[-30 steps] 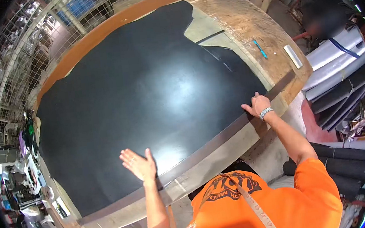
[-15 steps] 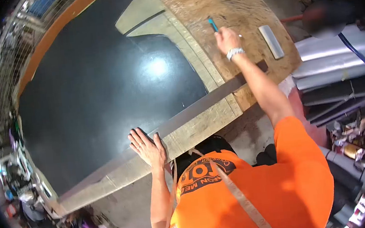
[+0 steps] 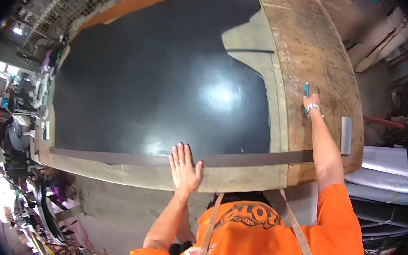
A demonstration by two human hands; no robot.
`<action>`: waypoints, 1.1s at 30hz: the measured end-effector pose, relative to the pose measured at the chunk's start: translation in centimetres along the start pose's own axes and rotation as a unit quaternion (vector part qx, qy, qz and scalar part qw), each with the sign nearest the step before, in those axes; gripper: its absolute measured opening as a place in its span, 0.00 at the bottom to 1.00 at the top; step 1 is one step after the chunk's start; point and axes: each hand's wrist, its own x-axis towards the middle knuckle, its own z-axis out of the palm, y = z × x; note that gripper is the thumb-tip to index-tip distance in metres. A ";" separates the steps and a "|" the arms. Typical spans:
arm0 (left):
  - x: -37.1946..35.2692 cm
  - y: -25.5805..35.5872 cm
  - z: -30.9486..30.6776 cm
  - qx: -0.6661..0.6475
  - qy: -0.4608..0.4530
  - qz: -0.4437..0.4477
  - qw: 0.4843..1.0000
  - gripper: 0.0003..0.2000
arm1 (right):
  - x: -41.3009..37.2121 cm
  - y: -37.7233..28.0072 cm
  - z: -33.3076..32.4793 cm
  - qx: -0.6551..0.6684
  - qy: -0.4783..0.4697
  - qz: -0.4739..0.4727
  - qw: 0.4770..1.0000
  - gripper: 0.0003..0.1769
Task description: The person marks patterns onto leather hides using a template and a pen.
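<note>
A large black leather hide (image 3: 160, 82) lies spread on the worktable. Along its near edge runs a long, dark straightedge (image 3: 251, 159). My left hand (image 3: 184, 168) rests flat on the straightedge, fingers stretched out over onto the hide. Over the wooden right end of the table, my right hand (image 3: 311, 101) is closed around a slim teal utility knife (image 3: 306, 88), which shows on both sides of the fist. Whether its blade is out is too small to tell. A pale, block-like bar (image 3: 346, 136) lies near the right forearm.
The worktable (image 3: 318, 42) has a pale board under the hide and bare wood at right. Silvery rolls (image 3: 390, 171) are stacked beyond its right corner. Cluttered tools and machines line the left. A measuring tape (image 3: 300, 236) hangs round my neck.
The view has turned and shifted, so the table now appears squarer. My right hand still grips the knife, which now shows below the fist too. My left hand stays flat on the straightedge.
</note>
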 end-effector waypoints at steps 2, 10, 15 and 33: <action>0.1 0.2 -0.4 -0.008 0.003 0.006 1.000 0.40 | 2.2 2.7 2.0 0.035 -0.002 -0.025 0.999 0.21; -1.3 3.9 1.8 0.016 0.029 -0.017 0.999 0.37 | 0.1 4.9 -11.3 0.388 -0.072 -0.095 0.914 0.12; -2.3 14.1 3.5 -0.021 0.018 0.001 1.000 0.39 | 3.2 13.0 -16.3 0.301 -0.005 -0.154 0.941 0.19; -4.6 34.4 11.4 -0.029 0.189 -0.067 0.979 0.25 | 2.4 34.7 -21.0 0.159 -0.110 -0.421 0.886 0.25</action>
